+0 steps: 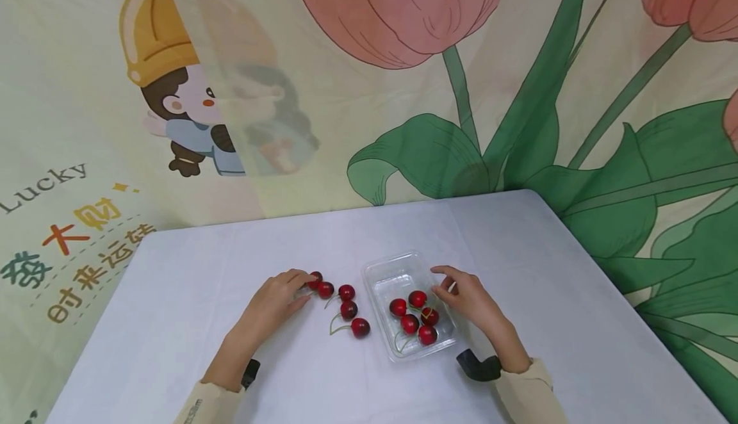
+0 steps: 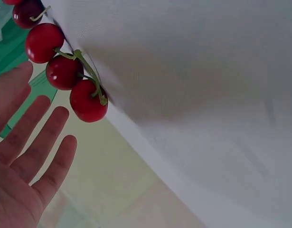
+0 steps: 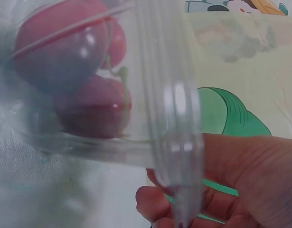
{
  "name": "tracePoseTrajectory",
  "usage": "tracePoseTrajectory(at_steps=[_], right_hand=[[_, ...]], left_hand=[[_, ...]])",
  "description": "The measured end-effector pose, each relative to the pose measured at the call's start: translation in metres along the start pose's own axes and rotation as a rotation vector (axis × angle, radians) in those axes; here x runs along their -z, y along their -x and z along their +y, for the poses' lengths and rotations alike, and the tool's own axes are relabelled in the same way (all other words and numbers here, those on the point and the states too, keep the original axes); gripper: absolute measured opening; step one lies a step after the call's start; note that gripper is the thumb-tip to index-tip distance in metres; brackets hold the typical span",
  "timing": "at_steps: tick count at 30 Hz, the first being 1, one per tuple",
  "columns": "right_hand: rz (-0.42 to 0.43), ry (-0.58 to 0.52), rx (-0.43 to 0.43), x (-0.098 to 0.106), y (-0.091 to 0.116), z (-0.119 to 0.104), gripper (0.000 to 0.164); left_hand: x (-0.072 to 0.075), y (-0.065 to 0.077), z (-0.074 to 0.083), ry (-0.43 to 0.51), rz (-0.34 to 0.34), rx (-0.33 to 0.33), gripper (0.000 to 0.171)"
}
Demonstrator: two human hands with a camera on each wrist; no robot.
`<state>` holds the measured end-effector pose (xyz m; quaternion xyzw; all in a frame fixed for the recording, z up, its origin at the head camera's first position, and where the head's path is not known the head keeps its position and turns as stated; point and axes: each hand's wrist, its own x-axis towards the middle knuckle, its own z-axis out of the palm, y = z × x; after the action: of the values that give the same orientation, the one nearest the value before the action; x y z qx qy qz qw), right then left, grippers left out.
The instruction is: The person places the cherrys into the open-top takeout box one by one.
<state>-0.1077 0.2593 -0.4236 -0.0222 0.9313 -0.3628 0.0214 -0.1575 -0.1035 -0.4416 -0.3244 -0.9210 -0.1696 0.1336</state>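
My left hand point(image 1: 274, 307) reaches over the table at the left end of a loose group of cherries point(image 1: 348, 310). In the left wrist view its fingers point(image 2: 54, 166) are spread, close beside a cherry point(image 2: 88, 100) whose green stem joins others. Right of that group lies a clear plastic box point(image 1: 376, 305) holding several red cherries point(image 1: 427, 335) with stems. At the box's right rim is my right hand point(image 1: 469, 297), its fingers loosely bent and nothing held between them. The right wrist view shows part of that hand through the clear wall point(image 3: 174, 104).
A white cloth covers the table point(image 1: 300, 379). Behind it hangs a printed curtain point(image 1: 323, 155) with tulips and a cartoon figure. A dark strap mount point(image 1: 480, 367) sits at the right wrist, just off the box's near right corner.
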Motion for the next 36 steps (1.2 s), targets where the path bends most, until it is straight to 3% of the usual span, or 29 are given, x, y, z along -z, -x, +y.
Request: tracePoseTrajectory(at_steps=[5, 13, 20, 36], right_hand=[[-0.006, -0.007, -0.021, 0.001, 0.001, -0.001, 0.039], [-0.005, -0.006, -0.024, -0.001, 0.001, -0.002, 0.039], [0.002, 0.008, -0.010, 0.001, 0.001, -0.001, 0.039], [-0.004, -0.007, -0.002, 0.001, 0.002, -0.003, 0.039]], left_hand=[[-0.008, -0.011, -0.004, -0.023, 0.022, -0.010, 0.037], [-0.014, -0.017, -0.004, -0.074, -0.112, 0.092, 0.041], [-0.015, -0.020, -0.004, -0.093, -0.151, 0.107, 0.036], [-0.012, -0.019, -0.004, -0.103, -0.092, 0.078, 0.037]])
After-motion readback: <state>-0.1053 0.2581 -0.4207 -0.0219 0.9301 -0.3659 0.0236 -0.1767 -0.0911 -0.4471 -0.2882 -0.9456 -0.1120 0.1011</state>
